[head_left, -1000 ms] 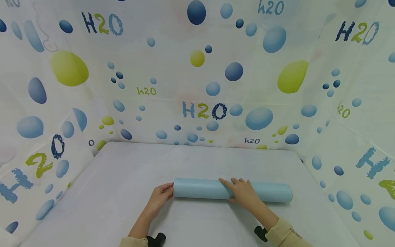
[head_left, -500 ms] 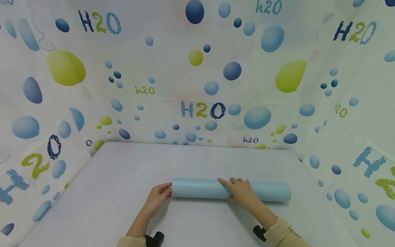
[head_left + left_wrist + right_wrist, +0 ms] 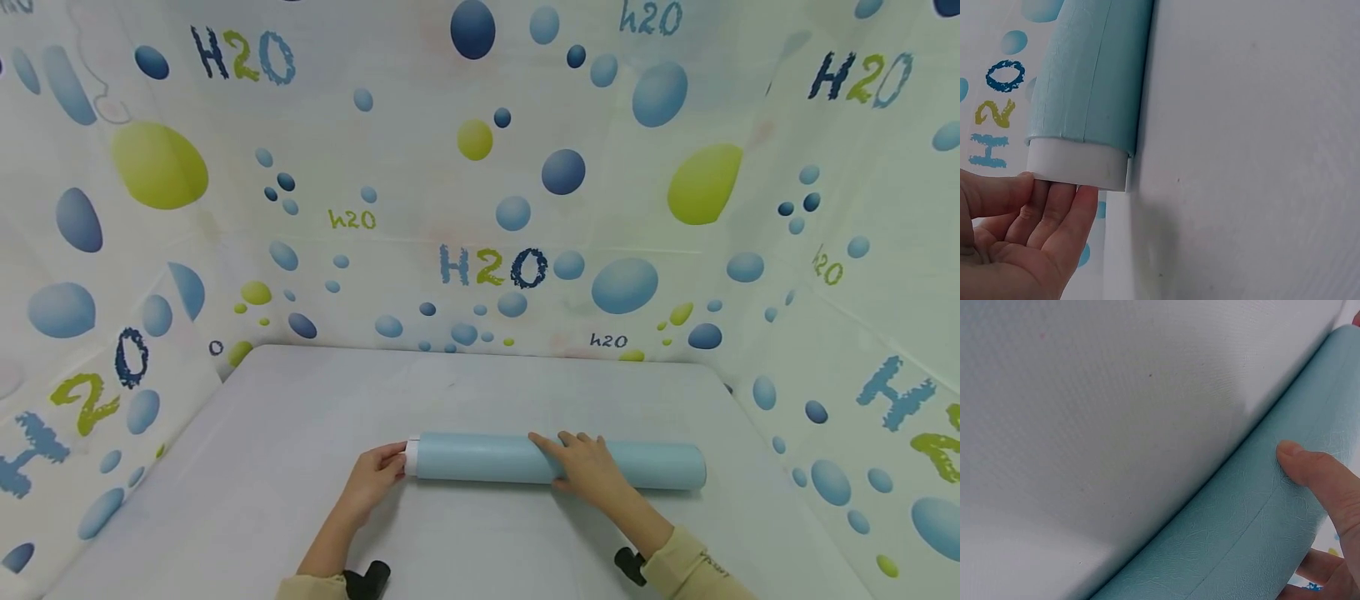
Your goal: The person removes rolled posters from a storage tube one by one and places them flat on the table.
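Note:
A long light blue tube [image 3: 480,458] lies crosswise on the white table. From its left end sticks out a short length of a white inner tube [image 3: 1077,162]. My left hand [image 3: 371,479] pinches the rim of this white piece, thumb on one side and fingertips at its end. Over the middle of the blue tube lies my right hand [image 3: 592,471]. It grips the tube, with the thumb [image 3: 1313,465] on the near side and the other fingers reaching over to the far side. What fills the inside of the tube is hidden.
The white tabletop [image 3: 337,392] spreads around the tube. Behind it and at both sides hangs a white curtain [image 3: 420,167] printed with blue and green drops and H2O lettering. A black wrist mount [image 3: 367,581] sits at the left sleeve, another at the right.
My left hand has moved slightly left, drawing the white inner tube a little out of the blue tube. My right hand keeps its hold on the blue tube.

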Demonstrator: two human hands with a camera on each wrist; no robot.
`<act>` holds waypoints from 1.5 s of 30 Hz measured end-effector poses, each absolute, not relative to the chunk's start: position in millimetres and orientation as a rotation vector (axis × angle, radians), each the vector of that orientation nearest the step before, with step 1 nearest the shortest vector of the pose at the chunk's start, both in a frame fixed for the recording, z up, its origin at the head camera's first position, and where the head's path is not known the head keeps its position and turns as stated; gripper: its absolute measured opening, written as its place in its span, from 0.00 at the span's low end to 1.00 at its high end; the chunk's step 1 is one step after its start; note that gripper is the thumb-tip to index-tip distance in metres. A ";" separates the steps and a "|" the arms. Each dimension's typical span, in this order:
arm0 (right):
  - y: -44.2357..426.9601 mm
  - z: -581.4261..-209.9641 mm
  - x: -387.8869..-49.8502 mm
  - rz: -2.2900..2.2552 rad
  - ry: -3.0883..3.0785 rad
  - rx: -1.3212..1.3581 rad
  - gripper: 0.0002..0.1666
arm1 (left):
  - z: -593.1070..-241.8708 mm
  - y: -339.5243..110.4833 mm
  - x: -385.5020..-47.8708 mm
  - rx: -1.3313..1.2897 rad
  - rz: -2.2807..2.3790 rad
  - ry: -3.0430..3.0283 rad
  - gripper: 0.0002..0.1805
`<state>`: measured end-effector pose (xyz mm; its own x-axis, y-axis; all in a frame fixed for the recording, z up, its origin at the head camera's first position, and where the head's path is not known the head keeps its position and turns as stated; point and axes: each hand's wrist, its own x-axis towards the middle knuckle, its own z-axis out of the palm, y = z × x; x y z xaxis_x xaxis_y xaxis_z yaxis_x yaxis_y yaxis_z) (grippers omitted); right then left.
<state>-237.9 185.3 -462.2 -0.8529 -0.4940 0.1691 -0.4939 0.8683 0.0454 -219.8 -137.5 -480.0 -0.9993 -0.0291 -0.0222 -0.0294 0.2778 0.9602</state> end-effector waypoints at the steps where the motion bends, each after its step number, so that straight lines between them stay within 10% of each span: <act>1: 185.4 -462.3 -238.0 -0.002 -2.865 0.764 0.45 | -480.2 -138.8 -220.0 -0.065 1.884 2.513 0.16; 45: 185.8 -456.3 -233.0 0.040 -2.870 0.785 0.44 | -476.5 -200.1 -217.5 -0.170 1.772 2.640 0.18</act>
<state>-233.0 185.8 -456.3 -0.8480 -0.5033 0.1660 -0.5077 0.8613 0.0176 -217.5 -200.1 -476.5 -0.9934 -0.1123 -0.0245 -0.0652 0.3749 0.9248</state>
